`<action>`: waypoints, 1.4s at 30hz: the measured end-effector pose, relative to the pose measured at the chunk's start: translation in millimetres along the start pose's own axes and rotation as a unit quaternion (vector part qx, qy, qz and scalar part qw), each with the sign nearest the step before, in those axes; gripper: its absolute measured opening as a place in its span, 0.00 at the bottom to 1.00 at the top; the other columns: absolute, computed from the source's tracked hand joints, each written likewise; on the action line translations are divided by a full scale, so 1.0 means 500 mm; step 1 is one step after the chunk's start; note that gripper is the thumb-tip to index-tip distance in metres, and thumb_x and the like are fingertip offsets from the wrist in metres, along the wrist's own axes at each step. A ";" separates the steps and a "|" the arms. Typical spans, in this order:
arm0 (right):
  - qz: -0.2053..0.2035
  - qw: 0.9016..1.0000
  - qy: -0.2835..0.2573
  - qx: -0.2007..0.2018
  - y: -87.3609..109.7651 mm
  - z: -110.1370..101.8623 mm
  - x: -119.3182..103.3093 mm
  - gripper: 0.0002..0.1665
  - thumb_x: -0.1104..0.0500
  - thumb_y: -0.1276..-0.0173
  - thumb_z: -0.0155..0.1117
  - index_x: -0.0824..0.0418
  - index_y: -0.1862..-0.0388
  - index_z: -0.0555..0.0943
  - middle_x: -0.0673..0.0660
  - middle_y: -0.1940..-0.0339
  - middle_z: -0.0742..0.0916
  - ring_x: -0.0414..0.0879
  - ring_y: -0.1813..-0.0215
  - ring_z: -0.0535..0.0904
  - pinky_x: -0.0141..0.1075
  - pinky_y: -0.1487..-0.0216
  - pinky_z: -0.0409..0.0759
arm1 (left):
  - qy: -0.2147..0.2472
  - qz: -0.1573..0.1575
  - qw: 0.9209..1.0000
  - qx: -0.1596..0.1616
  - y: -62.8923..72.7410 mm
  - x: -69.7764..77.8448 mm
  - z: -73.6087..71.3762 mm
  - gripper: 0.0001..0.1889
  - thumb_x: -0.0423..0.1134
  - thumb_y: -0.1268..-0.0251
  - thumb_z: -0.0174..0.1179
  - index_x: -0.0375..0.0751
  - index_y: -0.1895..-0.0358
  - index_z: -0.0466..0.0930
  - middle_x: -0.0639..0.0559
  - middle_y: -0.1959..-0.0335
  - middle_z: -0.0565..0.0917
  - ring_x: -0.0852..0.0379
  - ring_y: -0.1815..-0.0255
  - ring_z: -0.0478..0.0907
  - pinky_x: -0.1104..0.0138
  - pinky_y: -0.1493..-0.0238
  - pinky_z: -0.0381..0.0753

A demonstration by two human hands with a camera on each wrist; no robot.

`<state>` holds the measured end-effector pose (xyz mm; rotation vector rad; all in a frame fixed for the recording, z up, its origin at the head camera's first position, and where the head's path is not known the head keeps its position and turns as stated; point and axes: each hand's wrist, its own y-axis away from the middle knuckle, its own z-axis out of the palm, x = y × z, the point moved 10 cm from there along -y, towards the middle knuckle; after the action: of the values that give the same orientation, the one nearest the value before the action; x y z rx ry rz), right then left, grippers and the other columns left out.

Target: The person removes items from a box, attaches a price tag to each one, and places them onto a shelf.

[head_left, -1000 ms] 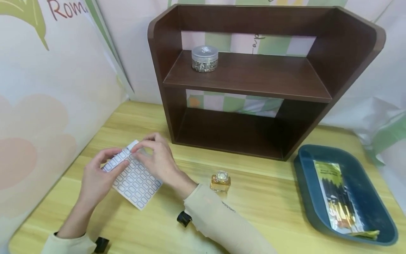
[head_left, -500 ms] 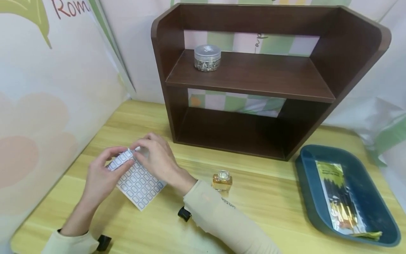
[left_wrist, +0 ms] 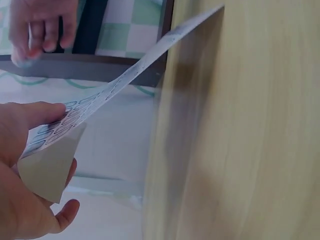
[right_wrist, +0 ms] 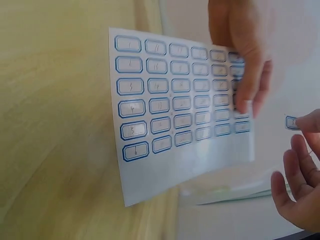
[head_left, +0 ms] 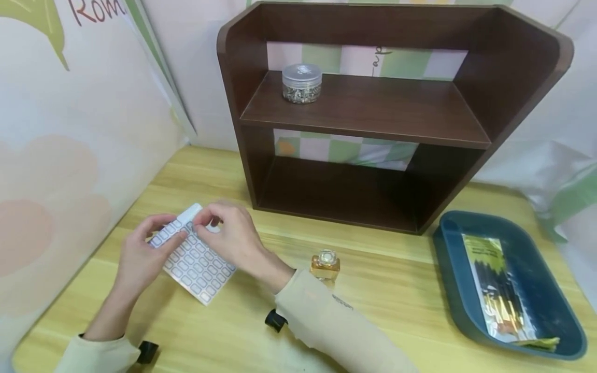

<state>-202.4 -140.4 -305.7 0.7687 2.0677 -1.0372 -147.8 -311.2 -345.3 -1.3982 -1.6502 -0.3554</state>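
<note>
My left hand grips a sheet of blue-bordered labels near its upper left edge, thumb on the printed face. In the left wrist view the sheet slants above the table, with its plain back folded toward the fingers. Handwritten numbers show on several labels in the right wrist view. Between thumb and index finger, my right hand pinches one small label, apart from the sheet in that view. From the head, the right hand is at the sheet's upper right edge, largely hiding that label.
A small amber glass bottle stands right of the hands. Behind is a dark brown two-tier shelf with a lidded clear jar on its upper board. At right, a blue-green bin holds a packet of brushes.
The right fingers, half a second ago pulling at the bent upper edge of the sheet, now have a label pinched between them. The sheet's blank upper strip shows again. The left hand keeps its grip.
</note>
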 end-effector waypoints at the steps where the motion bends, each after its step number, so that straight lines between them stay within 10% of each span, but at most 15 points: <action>1: 0.007 1.000 -0.019 -0.005 0.004 0.001 0.001 0.05 0.66 0.37 0.72 0.57 0.67 0.86 0.44 0.69 0.85 0.35 0.64 0.76 0.26 0.59 0.78 | -0.009 0.003 1.000 0.003 -0.002 -0.002 -0.002 0.21 0.35 0.41 0.73 0.35 0.45 0.81 0.41 0.54 0.83 0.66 0.63 0.75 0.77 0.74 0.77; 8: 0.057 0.990 -0.124 -0.038 0.047 0.006 0.017 0.05 0.67 0.38 0.73 0.60 0.69 0.85 0.44 0.74 0.85 0.33 0.70 0.78 0.27 0.65 0.82 | -0.068 0.013 0.997 -0.014 -0.021 -0.013 0.001 0.21 0.36 0.41 0.74 0.34 0.46 0.81 0.34 0.49 0.84 0.40 0.53 0.82 0.81 0.67 0.75; 18: 0.096 0.987 -0.109 -0.071 0.136 -0.033 0.045 0.08 0.66 0.39 0.74 0.55 0.70 0.84 0.42 0.73 0.84 0.36 0.70 0.77 0.28 0.68 0.79 | -0.166 0.041 0.982 -0.076 -0.041 -0.039 0.016 0.24 0.36 0.42 0.73 0.30 0.45 0.78 0.27 0.45 0.78 0.30 0.49 0.76 0.39 0.52 0.75; 42: 0.166 0.985 -0.034 -0.040 0.339 -0.215 0.148 0.12 0.69 0.41 0.75 0.51 0.69 0.85 0.43 0.71 0.86 0.41 0.70 0.81 0.34 0.69 0.82 | -0.302 -0.074 0.923 -0.228 -0.043 -0.145 0.036 0.36 0.54 0.40 0.69 0.30 0.38 0.73 0.23 0.41 0.75 0.26 0.48 0.75 0.46 0.63 0.76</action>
<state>-152.8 50.3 -389.7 0.9823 1.8309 -0.7796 -179.8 -350.5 -404.2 -1.8594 -2.2884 -0.4451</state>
